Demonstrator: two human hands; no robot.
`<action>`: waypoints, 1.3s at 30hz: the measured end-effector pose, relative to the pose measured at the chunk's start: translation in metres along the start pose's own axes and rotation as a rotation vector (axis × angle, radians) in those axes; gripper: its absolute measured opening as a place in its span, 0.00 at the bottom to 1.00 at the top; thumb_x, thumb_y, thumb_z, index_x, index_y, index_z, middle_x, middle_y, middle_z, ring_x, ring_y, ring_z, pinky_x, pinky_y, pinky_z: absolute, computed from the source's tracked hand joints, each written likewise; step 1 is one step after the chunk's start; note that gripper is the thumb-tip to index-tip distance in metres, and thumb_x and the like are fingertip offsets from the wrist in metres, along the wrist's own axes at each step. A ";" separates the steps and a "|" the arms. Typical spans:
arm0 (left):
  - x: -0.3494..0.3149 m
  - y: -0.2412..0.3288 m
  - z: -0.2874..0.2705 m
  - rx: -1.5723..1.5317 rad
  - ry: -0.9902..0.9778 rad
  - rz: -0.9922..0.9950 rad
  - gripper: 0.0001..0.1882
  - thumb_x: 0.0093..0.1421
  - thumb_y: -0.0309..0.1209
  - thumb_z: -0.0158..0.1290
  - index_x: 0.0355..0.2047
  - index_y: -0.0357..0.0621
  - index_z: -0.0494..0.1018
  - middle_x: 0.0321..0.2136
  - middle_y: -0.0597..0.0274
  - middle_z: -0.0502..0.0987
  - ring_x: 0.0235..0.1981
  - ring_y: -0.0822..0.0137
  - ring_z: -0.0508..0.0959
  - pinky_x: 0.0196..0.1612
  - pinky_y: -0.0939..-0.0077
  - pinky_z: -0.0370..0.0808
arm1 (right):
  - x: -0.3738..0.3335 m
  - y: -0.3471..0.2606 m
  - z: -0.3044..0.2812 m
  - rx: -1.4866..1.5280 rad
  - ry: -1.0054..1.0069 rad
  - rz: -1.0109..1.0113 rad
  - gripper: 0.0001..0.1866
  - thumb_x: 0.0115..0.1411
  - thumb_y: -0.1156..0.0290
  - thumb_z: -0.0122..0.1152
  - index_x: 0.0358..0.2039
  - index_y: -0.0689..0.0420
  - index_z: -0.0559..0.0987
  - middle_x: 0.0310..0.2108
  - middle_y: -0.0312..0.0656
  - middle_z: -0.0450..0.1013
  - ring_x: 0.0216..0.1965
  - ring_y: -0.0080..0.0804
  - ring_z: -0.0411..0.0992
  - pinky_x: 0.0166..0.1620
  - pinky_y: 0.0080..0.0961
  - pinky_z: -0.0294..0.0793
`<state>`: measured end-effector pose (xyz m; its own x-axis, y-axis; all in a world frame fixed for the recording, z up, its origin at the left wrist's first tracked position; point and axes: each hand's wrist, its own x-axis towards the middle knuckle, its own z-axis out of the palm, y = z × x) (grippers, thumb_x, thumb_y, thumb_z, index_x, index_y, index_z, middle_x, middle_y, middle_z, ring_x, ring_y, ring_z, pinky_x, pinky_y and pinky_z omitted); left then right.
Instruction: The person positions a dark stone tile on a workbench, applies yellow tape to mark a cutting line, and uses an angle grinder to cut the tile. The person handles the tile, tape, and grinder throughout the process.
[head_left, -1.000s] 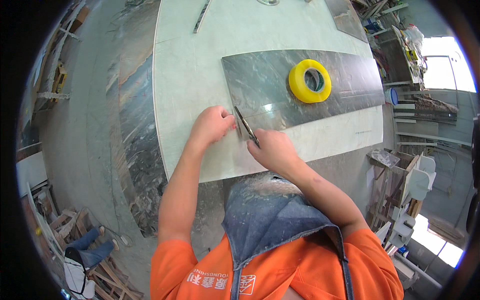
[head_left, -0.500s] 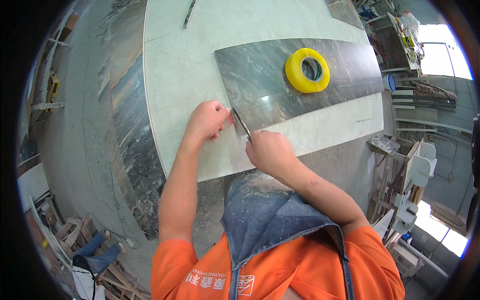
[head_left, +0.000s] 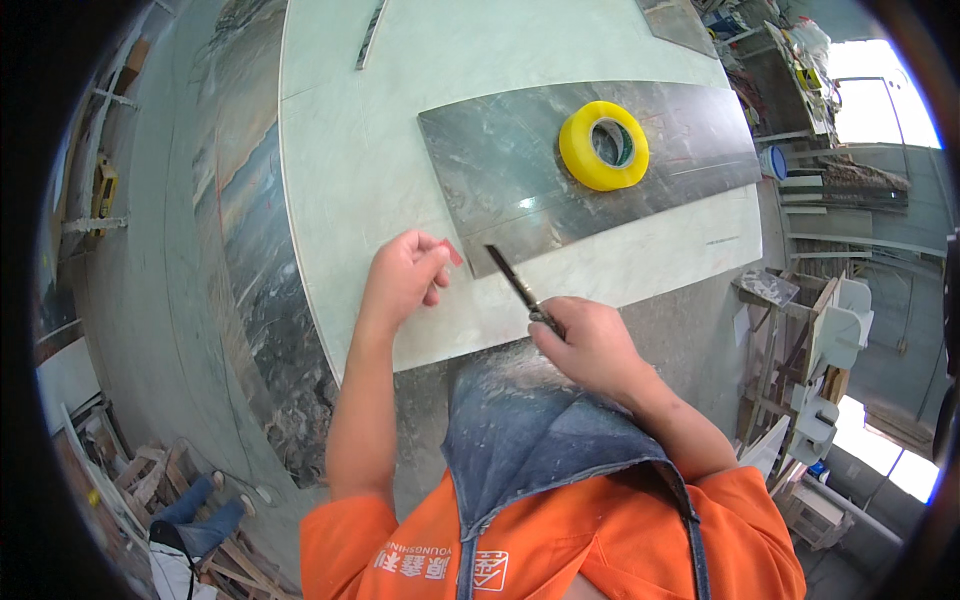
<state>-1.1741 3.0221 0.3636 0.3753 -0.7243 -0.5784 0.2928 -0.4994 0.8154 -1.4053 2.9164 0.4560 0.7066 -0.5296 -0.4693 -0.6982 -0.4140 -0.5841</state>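
Note:
My left hand (head_left: 405,275) pinches a small red strip (head_left: 453,252), perhaps tape or a label, just off the near left corner of a dark marbled slab (head_left: 520,150). In my right hand (head_left: 595,345) is a utility knife (head_left: 520,285), its dark blade pointing up and left, apart from the slab. A roll of yellow tape (head_left: 578,150) lies flat on the slab. Beneath the slab is a large pale panel (head_left: 350,150) with a straight front edge near my apron.
A long marbled slab (head_left: 260,240) lies left of the pale panel. A narrow strip (head_left: 371,35) and another dark slab (head_left: 680,22) rest at the far side. Racks with boards (head_left: 840,320) stand right. At lower left, a person (head_left: 190,530) is near wood scraps.
My right hand has drawn the knife back to the right, away from the slab's corner. My left hand has moved slightly nearer me and left, with the red strip between its fingers.

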 end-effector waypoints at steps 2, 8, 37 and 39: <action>-0.021 -0.004 0.005 -0.033 -0.037 0.021 0.09 0.67 0.32 0.55 0.35 0.38 0.76 0.23 0.63 0.77 0.18 0.77 0.73 0.21 0.80 0.70 | -0.003 0.007 -0.006 0.177 0.093 0.079 0.12 0.61 0.64 0.63 0.35 0.62 0.80 0.28 0.55 0.77 0.31 0.54 0.76 0.37 0.42 0.75; -0.092 -0.017 0.023 0.377 -0.120 0.008 0.10 0.65 0.35 0.57 0.40 0.42 0.79 0.25 0.56 0.81 0.25 0.62 0.80 0.30 0.67 0.75 | -0.015 0.060 -0.012 0.495 0.151 0.221 0.13 0.62 0.68 0.60 0.43 0.61 0.82 0.24 0.43 0.77 0.26 0.29 0.75 0.33 0.28 0.74; -0.055 0.033 0.381 0.975 0.135 -0.275 0.25 0.63 0.42 0.57 0.57 0.43 0.75 0.37 0.51 0.84 0.41 0.48 0.83 0.46 0.56 0.77 | 0.086 0.518 -0.405 -0.103 0.451 0.318 0.17 0.57 0.65 0.56 0.39 0.65 0.84 0.43 0.59 0.79 0.48 0.58 0.77 0.52 0.47 0.77; -0.055 0.036 0.387 0.994 0.208 -0.304 0.25 0.63 0.42 0.57 0.57 0.43 0.75 0.37 0.51 0.84 0.41 0.48 0.83 0.47 0.56 0.77 | 0.103 0.527 -0.410 -0.103 0.388 0.288 0.16 0.57 0.66 0.56 0.38 0.65 0.84 0.42 0.59 0.80 0.47 0.58 0.78 0.51 0.47 0.77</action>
<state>-1.5247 2.8595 0.4341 0.5775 -0.4551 -0.6778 -0.4159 -0.8784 0.2354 -1.7475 2.3406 0.3713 0.4016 -0.8618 -0.3099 -0.8806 -0.2704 -0.3892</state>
